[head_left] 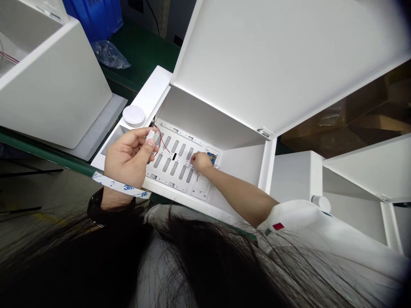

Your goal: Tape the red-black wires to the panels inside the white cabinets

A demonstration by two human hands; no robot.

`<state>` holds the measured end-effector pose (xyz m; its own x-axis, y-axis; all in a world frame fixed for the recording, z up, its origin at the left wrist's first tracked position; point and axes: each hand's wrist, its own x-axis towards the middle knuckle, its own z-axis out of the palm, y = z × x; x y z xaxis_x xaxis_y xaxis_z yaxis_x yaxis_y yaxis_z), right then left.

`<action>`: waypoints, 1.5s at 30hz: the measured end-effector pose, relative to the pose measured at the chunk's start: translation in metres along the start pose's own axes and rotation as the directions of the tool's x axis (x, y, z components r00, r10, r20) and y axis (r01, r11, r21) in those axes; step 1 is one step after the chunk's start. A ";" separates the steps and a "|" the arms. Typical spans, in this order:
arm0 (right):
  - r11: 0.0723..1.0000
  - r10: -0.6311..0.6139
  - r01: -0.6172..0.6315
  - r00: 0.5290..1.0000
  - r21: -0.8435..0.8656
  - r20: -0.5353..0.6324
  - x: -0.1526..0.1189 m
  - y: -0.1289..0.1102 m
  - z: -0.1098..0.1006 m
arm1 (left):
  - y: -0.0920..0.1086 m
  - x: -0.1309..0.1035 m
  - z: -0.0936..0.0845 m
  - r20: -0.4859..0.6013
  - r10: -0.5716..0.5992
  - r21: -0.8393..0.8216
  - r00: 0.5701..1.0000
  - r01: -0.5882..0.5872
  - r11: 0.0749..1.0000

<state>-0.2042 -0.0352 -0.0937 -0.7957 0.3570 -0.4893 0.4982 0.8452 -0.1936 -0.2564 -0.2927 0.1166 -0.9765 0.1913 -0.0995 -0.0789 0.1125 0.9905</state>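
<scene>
My left hand [130,156] pinches a small white piece [150,135] between thumb and fingers, above the left end of an open white box [248,171]. Red wires [159,129] hang beside that piece. A strip of 3M backing tape [120,185] lies across my left wrist. Inside the box, my right hand [201,161] is closed, fingertips down at a slotted white panel [170,166]; whatever they hold is hidden. Close to it are a thin red wire and a blue circuit board [212,158]. A black strip [174,156] sits on the panel.
The box's lid [276,55] stands raised. A round white knob [134,115] tops its left end. Other white boxes stand at left [54,90] and right [293,175]. Behind are a blue bin [94,19], a clear plastic bag [111,54] and cardboard boxes [362,124].
</scene>
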 end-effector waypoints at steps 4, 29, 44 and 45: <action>1.000 0.002 -0.002 0.999 -0.001 0.035 0.001 -0.002 -0.005 | 0.000 0.001 -0.001 0.004 0.007 0.008 1.000 -0.007 1.000; 0.998 -0.036 0.032 0.998 -0.053 -0.058 -0.007 0.001 0.004 | -0.005 0.002 -0.002 0.020 0.057 0.010 0.998 -0.057 0.998; 0.996 -0.066 0.064 0.997 -0.065 -0.027 -0.004 0.004 0.000 | -0.003 0.001 -0.001 0.012 0.043 0.007 0.999 -0.043 0.999; 0.991 -0.107 0.105 0.994 -0.084 -0.019 -0.003 0.005 -0.001 | -0.003 0.001 0.000 0.009 0.041 0.006 0.999 -0.041 0.999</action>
<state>-0.1992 -0.0315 -0.0924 -0.8506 0.2720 -0.4500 0.3814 0.9083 -0.1720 -0.2568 -0.2932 0.1137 -0.9770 0.2045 -0.0601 -0.0379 0.1109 0.9931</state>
